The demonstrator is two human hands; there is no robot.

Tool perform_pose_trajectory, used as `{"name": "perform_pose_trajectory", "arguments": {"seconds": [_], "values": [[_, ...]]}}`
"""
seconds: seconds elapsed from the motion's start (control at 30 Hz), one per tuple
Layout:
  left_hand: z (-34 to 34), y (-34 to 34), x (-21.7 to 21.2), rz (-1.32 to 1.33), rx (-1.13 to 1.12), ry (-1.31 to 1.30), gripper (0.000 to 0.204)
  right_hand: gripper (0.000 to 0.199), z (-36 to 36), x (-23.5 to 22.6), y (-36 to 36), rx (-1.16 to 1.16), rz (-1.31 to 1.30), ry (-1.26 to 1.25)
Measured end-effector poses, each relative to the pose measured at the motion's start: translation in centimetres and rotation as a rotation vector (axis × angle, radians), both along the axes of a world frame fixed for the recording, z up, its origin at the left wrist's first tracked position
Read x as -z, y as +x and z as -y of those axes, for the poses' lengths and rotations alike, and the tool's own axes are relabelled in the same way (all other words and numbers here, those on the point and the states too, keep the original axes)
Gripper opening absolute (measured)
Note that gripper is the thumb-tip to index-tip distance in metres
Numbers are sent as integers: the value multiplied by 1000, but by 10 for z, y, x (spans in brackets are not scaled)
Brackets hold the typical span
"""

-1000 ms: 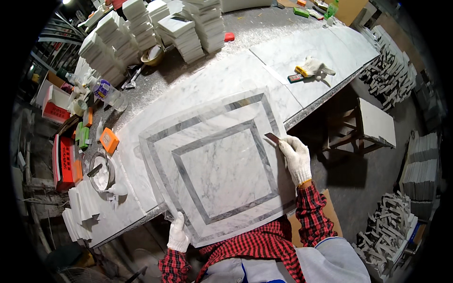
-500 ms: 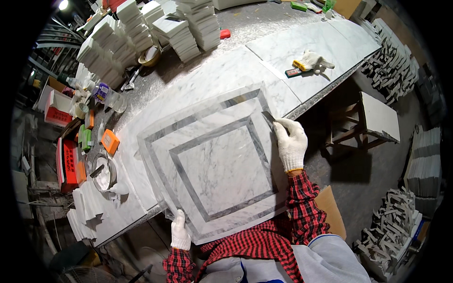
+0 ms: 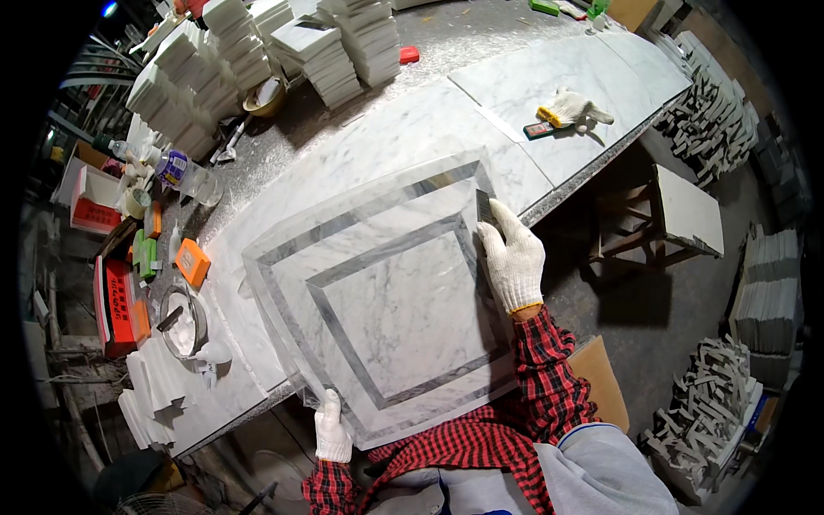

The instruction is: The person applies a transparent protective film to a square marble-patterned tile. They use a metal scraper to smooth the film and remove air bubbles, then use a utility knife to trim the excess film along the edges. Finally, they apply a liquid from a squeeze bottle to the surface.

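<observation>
A square white marble panel (image 3: pixel 378 300) with two grey inlaid borders lies on the marble-topped workbench (image 3: pixel 403 137), its near corner hanging over the front edge. My left hand (image 3: pixel 331 427), in a white knit glove, grips the panel's near-left edge. My right hand (image 3: pixel 512 257), also gloved, rests on the panel's right edge and presses a small dark flat tool (image 3: pixel 483 206) against the outer grey border near the far right corner.
Stacks of white tiles (image 3: pixel 249 51) crowd the bench's far side. A spare glove with a small block (image 3: pixel 566 112) lies far right. A bowl (image 3: pixel 182 322), orange boxes (image 3: pixel 192 261) and bottles sit left. A stool with a slab (image 3: pixel 678 215) and tile piles stand on the floor to the right.
My right hand has slid along the panel's right edge toward the far corner, carrying the dark tool. The view has shifted slightly. My left hand keeps its grip on the near edge.
</observation>
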State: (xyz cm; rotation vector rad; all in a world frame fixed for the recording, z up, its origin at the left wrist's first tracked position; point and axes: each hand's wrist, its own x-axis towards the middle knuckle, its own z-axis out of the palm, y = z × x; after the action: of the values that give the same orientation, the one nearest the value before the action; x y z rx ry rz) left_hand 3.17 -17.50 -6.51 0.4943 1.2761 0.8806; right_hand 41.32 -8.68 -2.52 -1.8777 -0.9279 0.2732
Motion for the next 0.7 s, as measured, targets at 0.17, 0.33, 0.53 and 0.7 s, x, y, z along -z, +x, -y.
{"name": "perform_pose_trajectory", "arguments": {"seconds": [0.17, 0.33, 0.53, 0.7], "values": [[-1, 1, -6, -17, 38, -26, 47, 41, -4, -2, -2, 9, 295, -207], [0, -1, -8, -53, 45, -40, 44, 41, -5, -3, -3, -3, 447, -283], [-2, 3, -15, -74, 67, -45, 45, 41, -5, -5, -7, -5, 449, -307], [1, 2, -7, -48, 22, -5, 47, 41, -6, -4, -9, -11, 440, -291]]}}
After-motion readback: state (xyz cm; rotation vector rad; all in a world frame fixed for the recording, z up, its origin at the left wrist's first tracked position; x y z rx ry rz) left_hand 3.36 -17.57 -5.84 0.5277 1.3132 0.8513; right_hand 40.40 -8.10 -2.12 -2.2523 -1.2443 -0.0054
